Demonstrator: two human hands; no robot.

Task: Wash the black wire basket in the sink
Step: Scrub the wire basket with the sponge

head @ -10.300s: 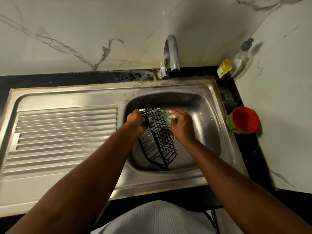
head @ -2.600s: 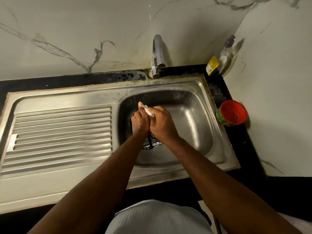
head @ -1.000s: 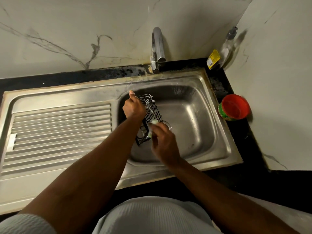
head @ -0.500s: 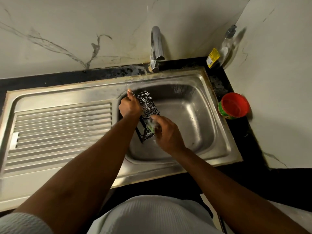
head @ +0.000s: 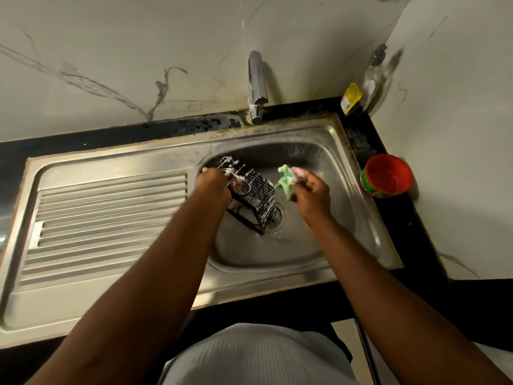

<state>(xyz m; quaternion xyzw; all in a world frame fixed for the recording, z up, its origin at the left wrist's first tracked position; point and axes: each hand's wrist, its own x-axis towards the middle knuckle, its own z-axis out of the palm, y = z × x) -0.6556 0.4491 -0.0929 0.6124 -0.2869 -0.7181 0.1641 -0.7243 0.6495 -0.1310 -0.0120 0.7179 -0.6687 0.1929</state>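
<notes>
Off comes the right hand [head: 311,190] — fingers pinching the green scrubber [head: 286,180], left hand [head: 212,180] gripping the soapy black wire basket [head: 254,197] — rinse pending.

No legible text; yellow label [head: 351,98] on bottle [head: 371,76] unreadable

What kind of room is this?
Probably a kitchen: there's a steel sink with a ribbed draining board, a tap over it, and a soap bottle in the corner.

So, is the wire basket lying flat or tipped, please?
Tipped: the left hand holds the wire basket by its upper end, lower corner near the drain.
</notes>
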